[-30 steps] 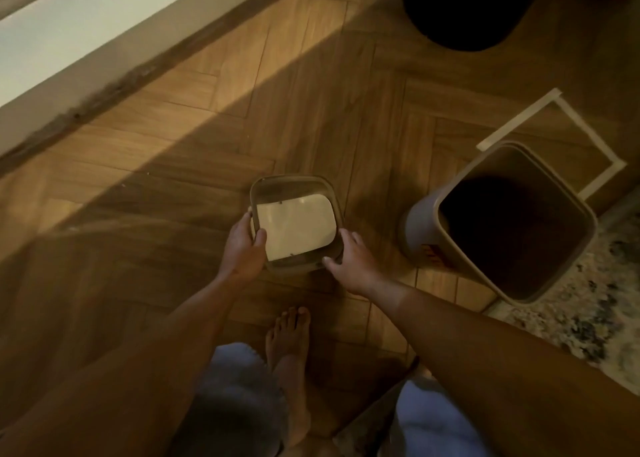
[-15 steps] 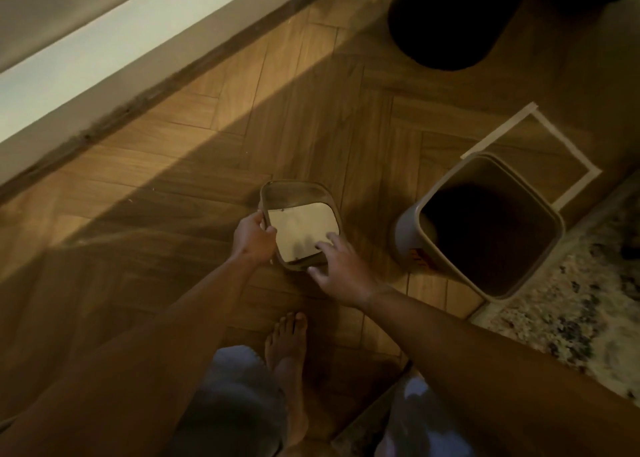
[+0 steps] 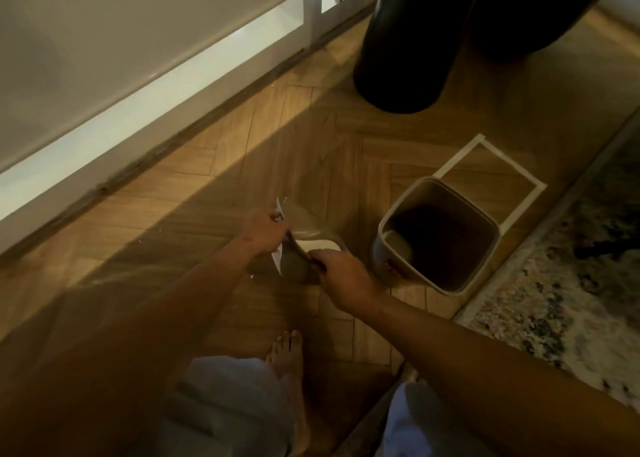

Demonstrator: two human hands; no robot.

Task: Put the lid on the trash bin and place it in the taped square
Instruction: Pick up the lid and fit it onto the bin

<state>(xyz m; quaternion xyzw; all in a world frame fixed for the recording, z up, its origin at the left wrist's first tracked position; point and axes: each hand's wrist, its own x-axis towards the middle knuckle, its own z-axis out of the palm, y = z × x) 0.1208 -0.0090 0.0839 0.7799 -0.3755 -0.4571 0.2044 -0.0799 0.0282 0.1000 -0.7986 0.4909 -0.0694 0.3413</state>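
The beige lid [image 3: 306, 235] with a white inner flap is tilted up on edge just above the wooden floor, blurred by motion. My left hand [image 3: 261, 233] grips its left edge and my right hand [image 3: 341, 271] grips its near right edge. The open beige trash bin [image 3: 436, 237] stands upright to the right of the lid, a red label on its near side. Behind it lies the taped square [image 3: 491, 172] of white tape; the bin's far rim overlaps the square's near corner.
A black cylindrical object [image 3: 408, 44] stands on the floor beyond the square. A white wall base [image 3: 138, 110] runs along the left. A patterned rug [image 3: 568, 273] lies at the right. My bare foot [image 3: 287, 356] is near the bottom centre.
The lid lay flat on the floor; both hands have now lifted and tilted it on edge. The view has pulled back and the bin appears farther off.
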